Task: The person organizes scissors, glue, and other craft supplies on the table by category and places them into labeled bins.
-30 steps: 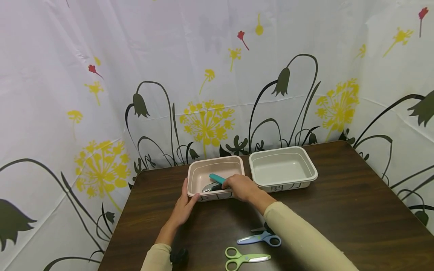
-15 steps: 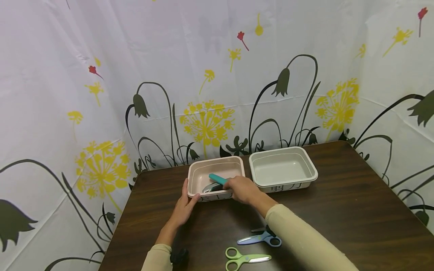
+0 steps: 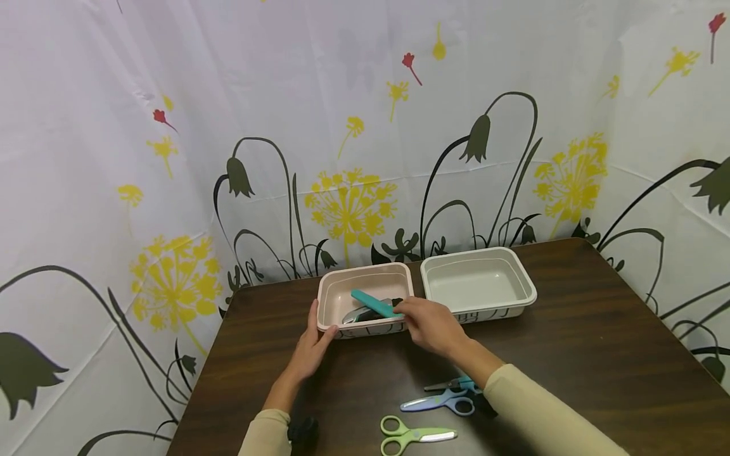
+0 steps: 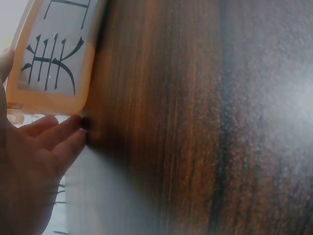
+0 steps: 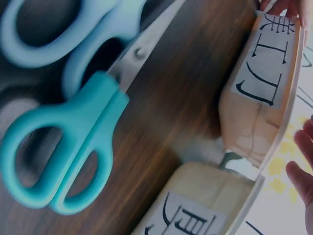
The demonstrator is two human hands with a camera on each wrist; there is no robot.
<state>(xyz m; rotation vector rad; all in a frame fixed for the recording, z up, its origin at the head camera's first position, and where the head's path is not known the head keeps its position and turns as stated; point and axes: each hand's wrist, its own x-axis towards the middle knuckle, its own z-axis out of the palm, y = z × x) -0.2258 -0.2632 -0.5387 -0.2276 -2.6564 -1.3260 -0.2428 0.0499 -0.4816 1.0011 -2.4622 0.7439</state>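
At the back of the table a pink plastic box (image 3: 365,271) holds a teal utility knife (image 3: 373,304), lying across a grey-and-black utility knife (image 3: 355,315). My left hand (image 3: 308,351) grips the box's near left corner, thumb at the front rim and fingers along the end wall. In the left wrist view those fingers (image 4: 63,134) lie against the box's end, below its paper label (image 4: 51,54). My right hand (image 3: 436,326) is over the box's near right corner, fingertips beside the near end of the teal knife. In the right wrist view its fingers are spread and slightly bent.
A pale grey box (image 3: 479,278) with a label stands just right of the pink one. Nearer me lie green scissors (image 3: 410,435), light-blue scissors (image 3: 441,401) and teal-handled scissors (image 5: 73,142), partly under my right forearm. A flower-printed curtain (image 3: 353,95) hangs behind the table.
My right hand has drawn back to the right from the teal knife's handle, which now shows more of its length inside the box. The teal-handled scissors have come into view. The left hand stays put.
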